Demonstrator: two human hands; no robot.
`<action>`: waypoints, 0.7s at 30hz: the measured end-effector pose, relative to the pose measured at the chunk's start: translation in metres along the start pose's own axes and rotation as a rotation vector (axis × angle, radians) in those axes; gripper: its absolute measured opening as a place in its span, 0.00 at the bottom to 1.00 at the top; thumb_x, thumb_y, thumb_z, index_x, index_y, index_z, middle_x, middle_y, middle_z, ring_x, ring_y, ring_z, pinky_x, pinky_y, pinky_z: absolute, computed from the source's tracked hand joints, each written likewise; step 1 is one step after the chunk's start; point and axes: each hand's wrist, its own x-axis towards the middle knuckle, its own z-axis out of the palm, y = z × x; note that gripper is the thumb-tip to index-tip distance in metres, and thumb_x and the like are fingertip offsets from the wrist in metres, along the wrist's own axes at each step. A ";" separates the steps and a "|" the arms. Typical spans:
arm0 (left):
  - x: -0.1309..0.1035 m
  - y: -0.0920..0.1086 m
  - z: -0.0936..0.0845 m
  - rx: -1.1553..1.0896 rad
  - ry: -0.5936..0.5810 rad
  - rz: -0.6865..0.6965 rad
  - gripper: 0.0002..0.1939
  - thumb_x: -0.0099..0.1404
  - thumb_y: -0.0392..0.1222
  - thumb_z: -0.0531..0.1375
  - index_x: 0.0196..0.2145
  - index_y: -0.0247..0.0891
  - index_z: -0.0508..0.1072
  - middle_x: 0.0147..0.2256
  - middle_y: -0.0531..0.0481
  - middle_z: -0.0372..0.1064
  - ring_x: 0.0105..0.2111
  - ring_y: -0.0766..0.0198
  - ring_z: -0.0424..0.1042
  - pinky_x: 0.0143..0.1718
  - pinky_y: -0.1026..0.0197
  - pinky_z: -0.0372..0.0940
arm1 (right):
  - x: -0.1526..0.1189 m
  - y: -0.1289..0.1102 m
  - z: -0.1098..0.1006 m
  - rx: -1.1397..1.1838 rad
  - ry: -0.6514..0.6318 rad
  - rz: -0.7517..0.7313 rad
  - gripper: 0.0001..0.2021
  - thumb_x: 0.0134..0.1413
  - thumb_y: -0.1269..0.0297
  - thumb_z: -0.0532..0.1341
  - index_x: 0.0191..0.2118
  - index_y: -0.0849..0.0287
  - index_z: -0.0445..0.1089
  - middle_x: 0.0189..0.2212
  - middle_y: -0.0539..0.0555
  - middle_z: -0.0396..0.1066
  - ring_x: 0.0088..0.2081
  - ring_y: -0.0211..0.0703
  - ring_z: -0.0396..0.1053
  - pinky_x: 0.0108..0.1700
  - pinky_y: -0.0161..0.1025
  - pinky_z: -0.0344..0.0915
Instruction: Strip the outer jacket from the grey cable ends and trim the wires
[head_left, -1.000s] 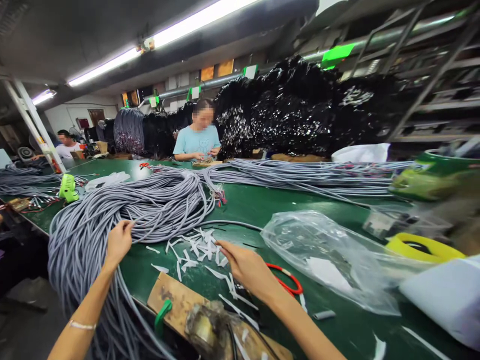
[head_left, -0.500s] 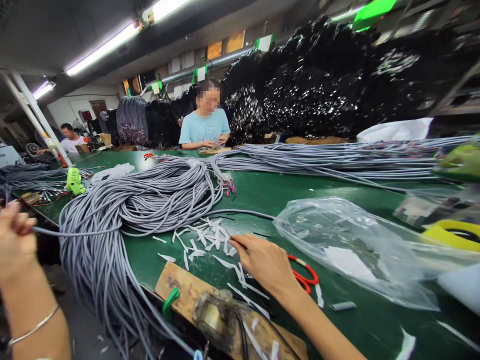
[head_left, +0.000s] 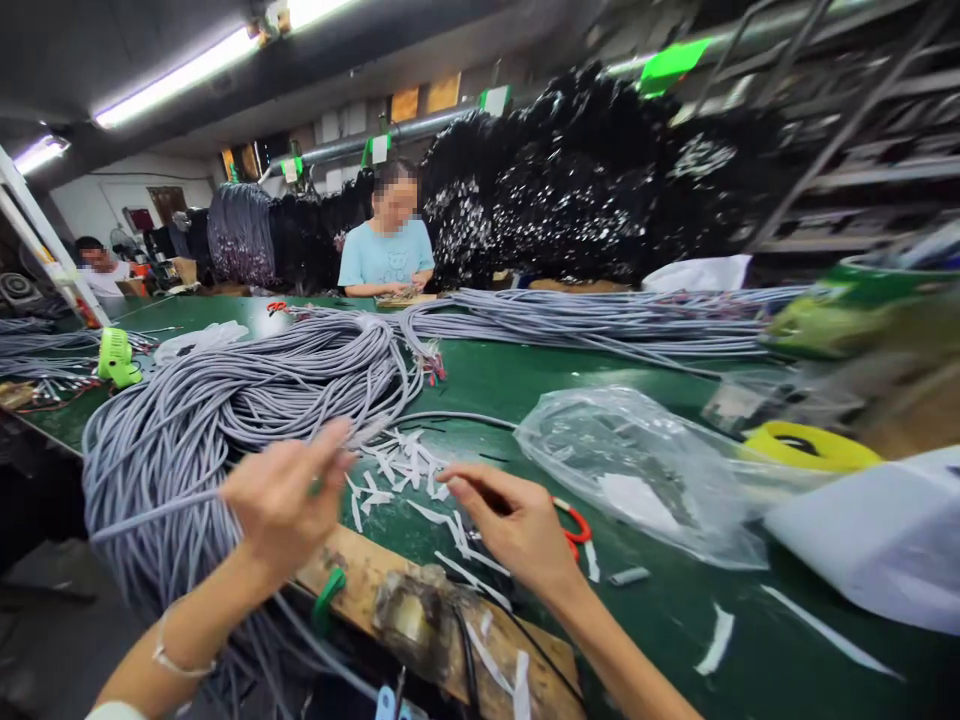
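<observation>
My left hand is closed around a grey cable in front of the large cable bundle. Motion smears its fingers, and a pale blurred end shows past them. My right hand is over the table beside a pile of white strips. Its thumb and forefinger come together in a pinch; whatever is between them, if anything, is too small to make out. Red-handled scissors lie partly hidden behind this hand.
A wooden board with a green clamp is at the near table edge. To the right lie a clear plastic bag and a yellow tape roll. Across the green table sits a co-worker. A small green fan stands left.
My left hand has moved from the far left edge inward to the right with the grey cable. My right hand stays near the white strips. The view has turned slightly to the right.
</observation>
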 end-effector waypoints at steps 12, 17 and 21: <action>0.024 0.018 0.105 -0.313 -0.705 0.284 0.09 0.60 0.34 0.53 0.29 0.35 0.74 0.21 0.50 0.69 0.23 0.66 0.66 0.28 0.66 0.59 | 0.010 0.012 -0.015 0.302 0.285 0.267 0.17 0.41 0.50 0.61 0.23 0.62 0.71 0.16 0.51 0.67 0.19 0.36 0.62 0.20 0.32 0.59; 0.012 0.014 0.110 -0.479 -0.600 0.154 0.10 0.58 0.34 0.55 0.33 0.33 0.75 0.24 0.47 0.70 0.24 0.66 0.66 0.27 0.65 0.59 | 0.010 0.017 -0.011 0.326 0.281 0.316 0.17 0.40 0.50 0.62 0.21 0.62 0.68 0.15 0.49 0.64 0.18 0.35 0.60 0.21 0.32 0.58; 0.001 0.013 0.112 -0.517 -0.570 0.079 0.10 0.59 0.36 0.54 0.33 0.34 0.76 0.24 0.47 0.71 0.24 0.66 0.66 0.27 0.65 0.60 | 0.009 0.016 -0.003 0.307 0.213 0.351 0.18 0.40 0.49 0.62 0.20 0.62 0.66 0.15 0.48 0.62 0.17 0.33 0.57 0.19 0.31 0.56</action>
